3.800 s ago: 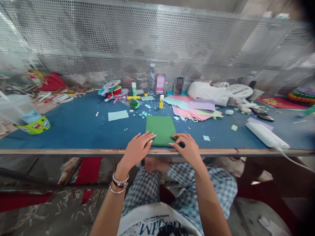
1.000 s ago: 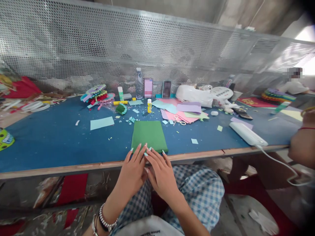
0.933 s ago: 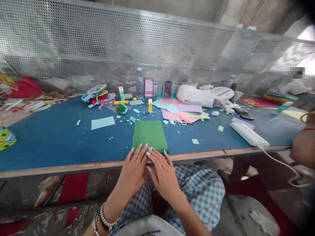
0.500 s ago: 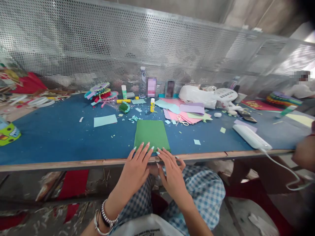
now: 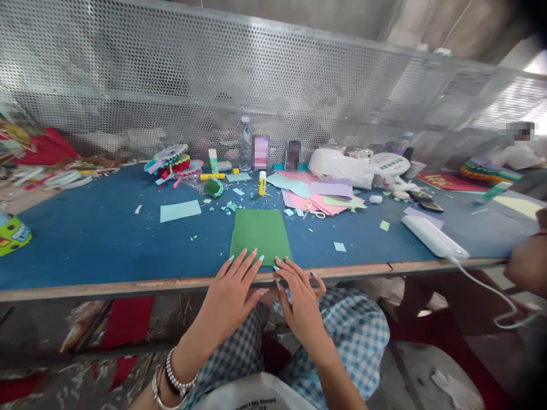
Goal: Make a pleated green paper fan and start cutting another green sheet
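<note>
both hands at the near edge of the table (image 5: pixel 111 242), over the green sheet (image 5: pixel 261 230). sheet lies flat, near side almost at the wooden table edge, roughly centred in front of the person.

left hand (image 5: pixel 233 287): palm down, fingers spread wide, nothing gripped. fingertips rest on the sheet's near left part, thumb out to the side.

right hand (image 5: pixel 300 296): fingers narrower, bunched but extended, thumb apart from them, little finger bent outward. fingertips at the sheet's near right corner; no object visible in the grip. can't tell how hard either hand presses.

just beyond the sheet: small pile of blue scraps (image 5: pixel 232 206), then a yellow glue stick (image 5: pixel 262 183) standing upright with white cap on. green rosette (image 5: pixel 213 187) left of the glue stick, near a yellow tube (image 5: pixel 212 177) lying on its side. light blue strip (image 5: pixel 180 211) flat to the left, apart from the sheet.

right of the sheet: scissors (image 5: pixel 315 212) by the pink papers (image 5: pixel 329 206), small blue square (image 5: pixel 339 246), then a white device (image 5: pixel 433 236) with a cable plugged in.
</note>
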`<move>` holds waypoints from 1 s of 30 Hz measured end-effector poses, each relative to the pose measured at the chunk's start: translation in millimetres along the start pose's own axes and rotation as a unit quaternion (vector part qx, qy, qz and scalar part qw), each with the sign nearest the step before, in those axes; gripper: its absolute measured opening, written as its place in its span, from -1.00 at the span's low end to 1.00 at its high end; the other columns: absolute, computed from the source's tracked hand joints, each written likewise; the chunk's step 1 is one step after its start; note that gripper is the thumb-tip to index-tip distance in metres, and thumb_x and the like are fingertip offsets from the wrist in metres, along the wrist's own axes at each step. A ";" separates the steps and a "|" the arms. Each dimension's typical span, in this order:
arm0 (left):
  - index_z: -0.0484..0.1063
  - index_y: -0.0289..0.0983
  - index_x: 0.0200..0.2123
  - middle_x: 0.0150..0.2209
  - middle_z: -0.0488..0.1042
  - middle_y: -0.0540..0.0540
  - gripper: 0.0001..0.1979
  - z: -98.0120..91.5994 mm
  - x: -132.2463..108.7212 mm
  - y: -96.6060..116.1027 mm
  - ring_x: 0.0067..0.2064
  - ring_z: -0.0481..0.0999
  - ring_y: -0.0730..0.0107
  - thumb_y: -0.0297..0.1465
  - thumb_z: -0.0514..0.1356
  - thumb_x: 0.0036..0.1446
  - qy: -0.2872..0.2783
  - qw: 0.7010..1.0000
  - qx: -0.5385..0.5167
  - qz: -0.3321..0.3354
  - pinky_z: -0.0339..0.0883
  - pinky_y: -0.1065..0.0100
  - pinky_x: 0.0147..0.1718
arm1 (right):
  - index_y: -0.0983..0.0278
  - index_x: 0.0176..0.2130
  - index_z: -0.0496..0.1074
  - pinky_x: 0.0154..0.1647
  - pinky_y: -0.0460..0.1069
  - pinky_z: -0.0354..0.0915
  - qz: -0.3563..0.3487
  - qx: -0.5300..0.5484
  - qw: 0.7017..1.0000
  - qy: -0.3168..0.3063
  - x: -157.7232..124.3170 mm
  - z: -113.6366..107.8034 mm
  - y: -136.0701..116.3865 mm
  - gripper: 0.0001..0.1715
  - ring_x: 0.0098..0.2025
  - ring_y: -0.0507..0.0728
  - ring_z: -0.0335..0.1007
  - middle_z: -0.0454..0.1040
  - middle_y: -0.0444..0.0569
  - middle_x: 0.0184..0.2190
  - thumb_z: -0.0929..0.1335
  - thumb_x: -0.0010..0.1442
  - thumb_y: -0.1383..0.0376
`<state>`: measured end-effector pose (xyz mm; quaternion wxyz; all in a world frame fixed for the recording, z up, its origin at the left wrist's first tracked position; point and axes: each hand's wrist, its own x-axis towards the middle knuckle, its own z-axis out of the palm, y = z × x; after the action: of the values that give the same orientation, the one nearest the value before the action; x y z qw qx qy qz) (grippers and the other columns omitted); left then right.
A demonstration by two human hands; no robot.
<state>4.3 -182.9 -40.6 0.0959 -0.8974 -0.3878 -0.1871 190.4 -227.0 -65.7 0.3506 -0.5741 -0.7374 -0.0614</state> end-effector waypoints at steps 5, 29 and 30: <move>0.06 -0.21 0.27 0.29 0.09 -0.08 -0.47 -0.8 -6.2 -7.1 0.29 0.07 0.21 -0.18 -0.09 0.28 -0.005 1.000 0.003 0.011 0.06 0.19 0.17 | 0.17 -0.03 0.30 0.19 0.24 -0.11 0.032 0.001 0.999 0.043 -4.8 2.0 9.5 -0.69 0.17 0.20 0.22 0.41 -0.04 0.07 0.17 0.26 0.38; 0.24 -0.24 0.15 0.20 0.27 -0.06 -0.60 1.3 -14.0 -18.1 0.23 0.20 0.23 -0.37 -0.01 0.27 0.042 0.999 0.008 0.003 0.17 0.16 0.11 | 0.18 -0.43 0.40 0.10 0.32 -0.12 0.183 0.039 0.977 0.103 28.3 -1.9 19.9 -0.77 0.12 0.32 0.11 0.44 -0.02 -0.04 0.33 0.15 0.10; 0.23 -0.24 0.16 0.20 0.26 -0.07 -0.60 2.7 -15.0 -17.5 0.24 0.19 0.23 -0.38 -0.02 0.26 0.046 0.999 0.010 0.002 0.16 0.16 0.12 | 0.18 -0.46 0.38 0.11 0.34 -0.17 0.192 0.039 0.975 0.107 30.2 -0.5 18.4 -0.75 0.11 0.33 0.12 0.45 -0.02 -0.06 0.33 0.15 0.10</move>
<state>-17.3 -180.0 -48.7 0.1224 -0.8879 -0.3827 -0.2239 204.1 -196.9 -53.3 0.4549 -0.6811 -0.5732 -0.0250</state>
